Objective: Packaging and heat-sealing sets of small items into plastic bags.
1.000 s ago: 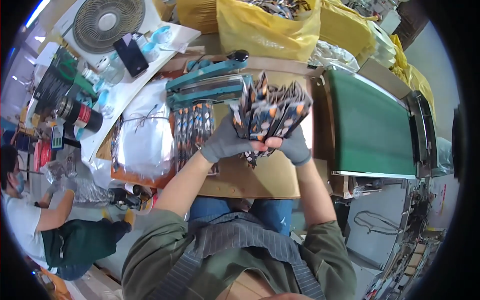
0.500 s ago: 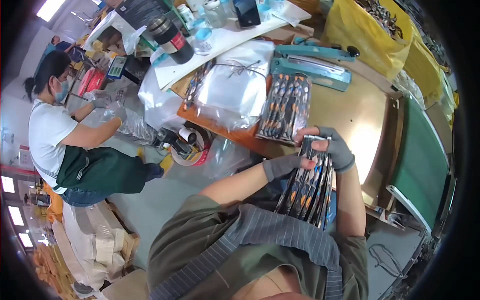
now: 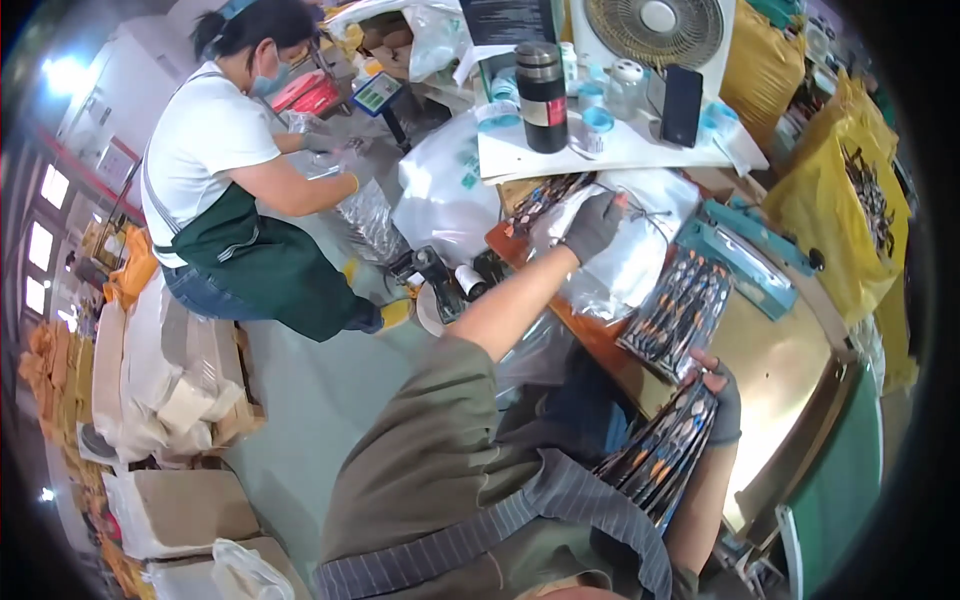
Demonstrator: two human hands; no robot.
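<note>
Over bags [image 3: 632,262], left hand [image 3: 593,226] is reaching, now off packets [image 3: 662,446]; cannot tell if gripping. Beside apron [image 3: 575,492], right hand [image 3: 724,405] is holding packets alone, so steadiness is depending on one grip.

At two o'clock the left hand [image 3: 592,228] covered part of the clear bags [image 3: 615,272], its grip unclear. Toward four, the apron [image 3: 590,508] hid the lower end of the patterned bundle [image 3: 665,443]. At one, the top edge cropped the fan [image 3: 656,38]. Toward eleven, what the co-worker's hands [image 3: 320,143] handled was too small to tell.
</note>
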